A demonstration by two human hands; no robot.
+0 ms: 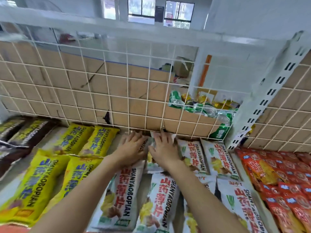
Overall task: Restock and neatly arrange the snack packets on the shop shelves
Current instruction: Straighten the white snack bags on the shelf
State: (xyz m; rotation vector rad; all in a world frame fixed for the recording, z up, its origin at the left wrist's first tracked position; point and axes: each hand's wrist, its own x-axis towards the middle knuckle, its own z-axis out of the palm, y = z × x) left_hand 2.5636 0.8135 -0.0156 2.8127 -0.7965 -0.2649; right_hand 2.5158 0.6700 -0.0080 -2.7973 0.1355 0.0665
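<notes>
left hand (133, 149): flat on the back-row white snack packets (154, 165), fingers straight and slightly spread, gripping nothing.
right hand (165, 151): just beside the left, fingers straight, thumb out, pressing down on the same row.
white snack packets: lying at the back of the shelf (8, 187), against the wire grid (127, 91).
neighbours: yellow packets (99, 140) to the left, red packets (276, 167) to the right.
</notes>
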